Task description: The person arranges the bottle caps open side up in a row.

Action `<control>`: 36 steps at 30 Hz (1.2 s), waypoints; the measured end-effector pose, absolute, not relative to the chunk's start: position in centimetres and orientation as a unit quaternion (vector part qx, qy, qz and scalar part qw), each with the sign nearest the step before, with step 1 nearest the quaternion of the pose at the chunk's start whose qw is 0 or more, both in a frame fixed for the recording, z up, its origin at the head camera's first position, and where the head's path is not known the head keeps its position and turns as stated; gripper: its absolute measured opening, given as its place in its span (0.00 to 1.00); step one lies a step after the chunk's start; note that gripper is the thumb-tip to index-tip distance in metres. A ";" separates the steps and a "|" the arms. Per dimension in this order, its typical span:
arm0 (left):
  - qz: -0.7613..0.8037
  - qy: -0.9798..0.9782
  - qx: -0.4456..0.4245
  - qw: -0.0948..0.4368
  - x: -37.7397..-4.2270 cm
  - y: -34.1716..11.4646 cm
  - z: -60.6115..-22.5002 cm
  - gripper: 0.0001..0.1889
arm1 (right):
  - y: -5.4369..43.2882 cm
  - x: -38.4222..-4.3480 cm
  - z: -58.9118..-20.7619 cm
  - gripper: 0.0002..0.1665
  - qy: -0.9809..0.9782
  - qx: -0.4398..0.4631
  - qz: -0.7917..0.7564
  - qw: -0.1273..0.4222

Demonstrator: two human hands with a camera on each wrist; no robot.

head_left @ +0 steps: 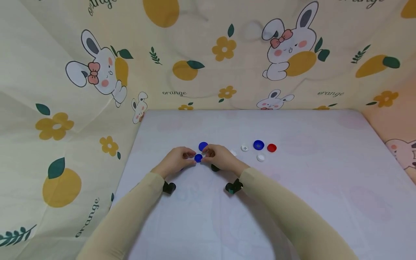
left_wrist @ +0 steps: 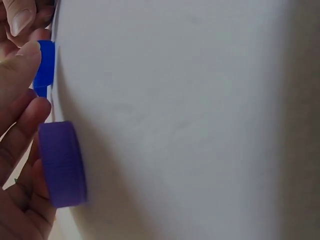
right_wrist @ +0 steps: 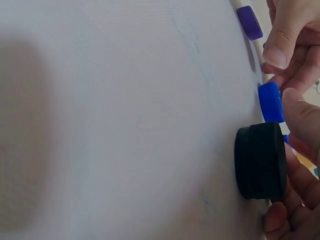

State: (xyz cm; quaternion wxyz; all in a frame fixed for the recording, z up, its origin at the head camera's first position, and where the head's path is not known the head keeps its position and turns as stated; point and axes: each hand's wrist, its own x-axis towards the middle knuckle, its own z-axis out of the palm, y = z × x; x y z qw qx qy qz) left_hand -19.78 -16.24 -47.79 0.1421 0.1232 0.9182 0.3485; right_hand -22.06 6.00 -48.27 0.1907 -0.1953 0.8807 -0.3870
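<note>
A small blue bottle cap (head_left: 198, 158) lies on the table between my two hands. My left hand (head_left: 177, 159) comes in from its left, thumb and fingers apart around its edge. From the other side, my right hand (head_left: 222, 157) reaches over, its thumb (right_wrist: 300, 112) right at the cap's side in the right wrist view. A second blue cap (head_left: 203, 145) lies just behind. Beside the left hand a purple ridged cap (left_wrist: 62, 165) stands, mostly hidden in the head view. A black cap (right_wrist: 261, 161) sits under the right hand.
To the right lie a white cap (head_left: 245, 148), a larger blue cap (head_left: 258, 145), a red cap (head_left: 272, 147) and another white cap (head_left: 260, 157). One more white cap (head_left: 233, 153) is partly behind the right hand. Patterned cloth (head_left: 201, 47) walls the white table (head_left: 308, 202).
</note>
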 end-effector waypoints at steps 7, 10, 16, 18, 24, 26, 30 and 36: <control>0.356 0.917 0.121 0.136 -19.6 -16.0 -48.1 0.17 | 5.8 -21.7 -48.9 0.20 0.885 -0.196 -0.385 0.174; 0.354 0.918 0.117 0.135 -19.4 -15.9 -48.1 0.17 | 5.8 -21.6 -49.0 0.19 0.884 -0.190 -0.388 0.177; 0.349 0.921 0.117 0.130 -19.4 -15.7 -48.1 0.17 | 5.8 -21.6 -49.2 0.18 0.886 -0.180 -0.388 0.178; 0.348 0.921 0.115 0.132 -19.4 -15.7 -48.1 0.16 | 5.8 -21.6 -49.2 0.18 0.887 -0.180 -0.385 0.179; 0.342 0.923 0.111 0.135 -19.5 -15.6 -48.0 0.15 | 5.6 -21.7 -49.2 0.17 0.891 -0.180 -0.375 0.179; 0.342 0.923 0.110 0.135 -19.5 -15.6 -47.9 0.15 | 5.5 -21.7 -49.2 0.17 0.892 -0.179 -0.373 0.180; 0.344 0.923 0.108 0.136 -19.5 -15.6 -47.8 0.15 | 5.4 -21.8 -49.2 0.17 0.893 -0.178 -0.372 0.179; 0.341 0.923 0.111 0.135 -19.6 -15.6 -47.8 0.14 | 5.2 -21.8 -49.1 0.17 0.897 -0.173 -0.365 0.178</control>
